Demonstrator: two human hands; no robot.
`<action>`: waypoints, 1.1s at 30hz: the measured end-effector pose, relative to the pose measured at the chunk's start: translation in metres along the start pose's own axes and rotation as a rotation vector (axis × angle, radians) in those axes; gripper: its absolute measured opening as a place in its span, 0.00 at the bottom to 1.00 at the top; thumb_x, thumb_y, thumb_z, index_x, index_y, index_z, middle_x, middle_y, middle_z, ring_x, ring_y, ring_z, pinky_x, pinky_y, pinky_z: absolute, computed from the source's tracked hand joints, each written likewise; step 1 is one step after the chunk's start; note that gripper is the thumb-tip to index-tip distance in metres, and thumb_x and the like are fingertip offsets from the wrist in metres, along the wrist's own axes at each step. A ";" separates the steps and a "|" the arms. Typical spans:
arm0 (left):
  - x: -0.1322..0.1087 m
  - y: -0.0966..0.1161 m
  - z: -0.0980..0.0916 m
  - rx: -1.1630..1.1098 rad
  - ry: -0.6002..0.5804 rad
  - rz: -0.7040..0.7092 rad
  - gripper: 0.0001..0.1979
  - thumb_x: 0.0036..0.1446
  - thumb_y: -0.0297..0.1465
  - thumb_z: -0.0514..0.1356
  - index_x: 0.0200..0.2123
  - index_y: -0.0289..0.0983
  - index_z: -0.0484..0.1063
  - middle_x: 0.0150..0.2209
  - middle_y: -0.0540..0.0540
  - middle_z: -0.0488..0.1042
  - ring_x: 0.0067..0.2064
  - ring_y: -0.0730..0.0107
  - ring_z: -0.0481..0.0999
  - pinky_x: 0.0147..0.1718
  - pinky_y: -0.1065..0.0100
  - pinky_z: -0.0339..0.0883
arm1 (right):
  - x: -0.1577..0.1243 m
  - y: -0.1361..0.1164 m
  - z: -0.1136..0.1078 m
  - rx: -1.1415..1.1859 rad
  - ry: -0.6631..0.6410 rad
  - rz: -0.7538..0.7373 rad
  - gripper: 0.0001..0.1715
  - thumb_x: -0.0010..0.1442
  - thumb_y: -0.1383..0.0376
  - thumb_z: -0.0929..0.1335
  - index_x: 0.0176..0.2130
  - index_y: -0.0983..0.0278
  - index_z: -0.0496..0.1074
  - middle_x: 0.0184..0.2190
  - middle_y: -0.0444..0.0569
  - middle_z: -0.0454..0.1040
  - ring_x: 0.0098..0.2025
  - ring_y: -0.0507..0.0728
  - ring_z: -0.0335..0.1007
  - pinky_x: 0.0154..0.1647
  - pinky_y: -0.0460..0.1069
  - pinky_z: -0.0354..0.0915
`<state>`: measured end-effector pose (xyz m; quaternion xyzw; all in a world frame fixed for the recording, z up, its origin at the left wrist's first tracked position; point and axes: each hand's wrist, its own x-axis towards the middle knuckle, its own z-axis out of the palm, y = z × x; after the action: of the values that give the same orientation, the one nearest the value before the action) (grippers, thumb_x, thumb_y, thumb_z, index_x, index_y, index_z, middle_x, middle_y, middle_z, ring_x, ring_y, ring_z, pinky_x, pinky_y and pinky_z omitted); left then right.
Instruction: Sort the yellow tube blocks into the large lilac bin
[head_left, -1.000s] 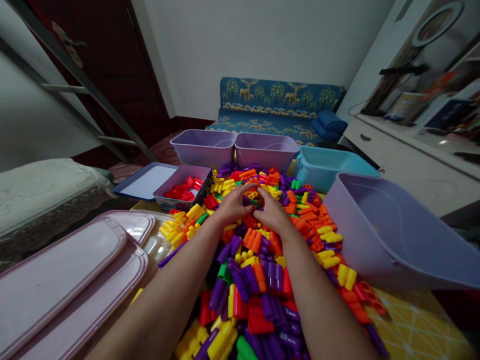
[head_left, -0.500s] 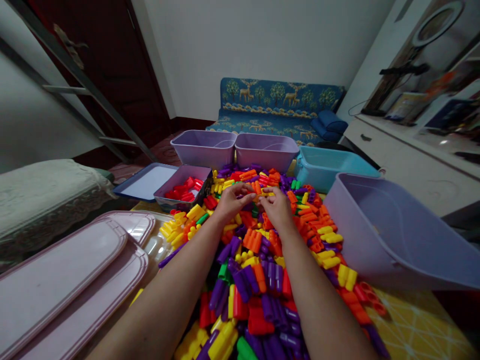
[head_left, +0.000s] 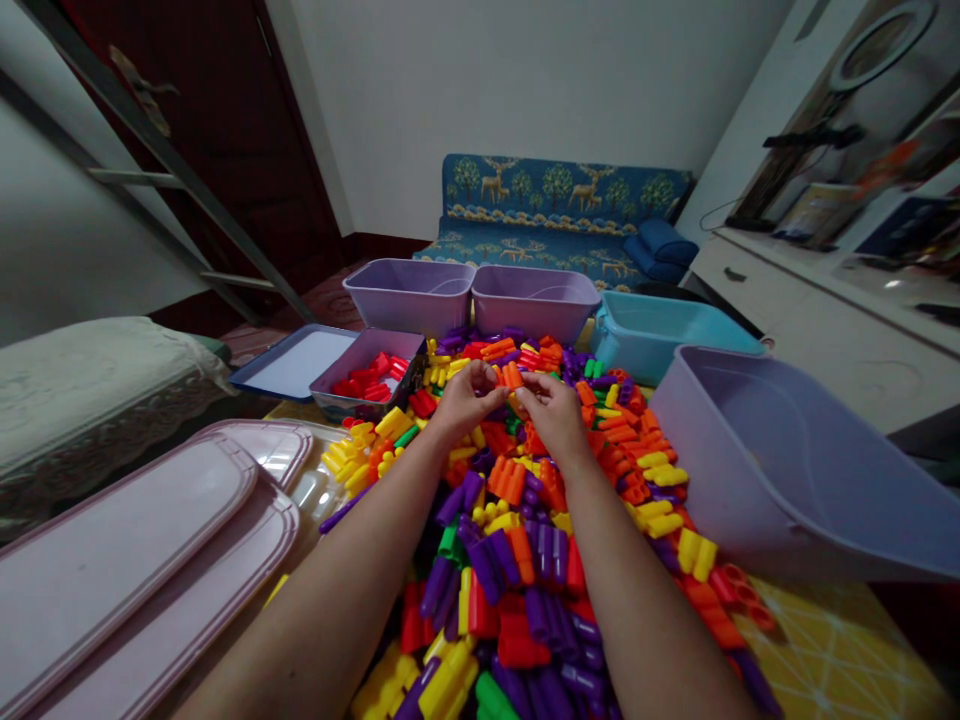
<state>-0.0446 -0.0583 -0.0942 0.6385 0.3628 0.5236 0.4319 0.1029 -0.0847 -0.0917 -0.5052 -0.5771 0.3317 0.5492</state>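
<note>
Both sets of fingertips are closed on a small orange piece [head_left: 512, 376]. The left hand [head_left: 463, 398] and right hand [head_left: 553, 408] pinch it from either side just above the heap, and the fingers hide most of it, so its shape is hard to tell. Below lies a pile of blocks [head_left: 517, 560], glossy plastic tubes in purple, yellow, red and orange, covering a yellow tablecloth [head_left: 832, 640]. A tipped lilac tub [head_left: 787, 470] lies to the right, cut off at the edge, and smooth pink lids [head_left: 127, 540] lie to the left.

The left hand [head_left: 465, 398] and right hand [head_left: 556, 412] hide most of the orange piece [head_left: 512, 376] (shape unclear); the nearest lilac tub [head_left: 787, 470] is cut off rightward.
</note>
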 end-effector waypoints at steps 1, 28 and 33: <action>0.000 0.000 0.000 0.010 -0.003 0.019 0.16 0.46 0.35 0.67 0.28 0.36 0.61 0.25 0.54 0.65 0.26 0.79 0.65 0.26 0.76 0.58 | 0.000 0.000 0.000 0.010 -0.013 0.008 0.18 0.51 0.59 0.68 0.40 0.64 0.76 0.33 0.49 0.78 0.30 0.56 0.73 0.30 0.49 0.69; -0.003 -0.002 -0.003 0.108 -0.072 0.046 0.14 0.53 0.36 0.63 0.41 0.36 0.70 0.36 0.45 0.76 0.37 0.68 0.76 0.35 0.70 0.69 | -0.001 0.000 -0.005 -0.279 0.051 -0.049 0.10 0.53 0.59 0.67 0.33 0.63 0.74 0.29 0.48 0.77 0.30 0.56 0.72 0.31 0.48 0.66; 0.000 -0.009 -0.003 0.150 -0.105 0.048 0.17 0.53 0.38 0.63 0.43 0.34 0.73 0.39 0.43 0.78 0.38 0.67 0.77 0.37 0.69 0.70 | -0.001 -0.001 -0.005 -0.250 0.086 -0.095 0.11 0.54 0.58 0.68 0.33 0.63 0.74 0.32 0.49 0.77 0.33 0.57 0.73 0.36 0.50 0.68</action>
<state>-0.0473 -0.0550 -0.1021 0.7042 0.3625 0.4707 0.3887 0.1070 -0.0868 -0.0904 -0.5554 -0.6133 0.2089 0.5213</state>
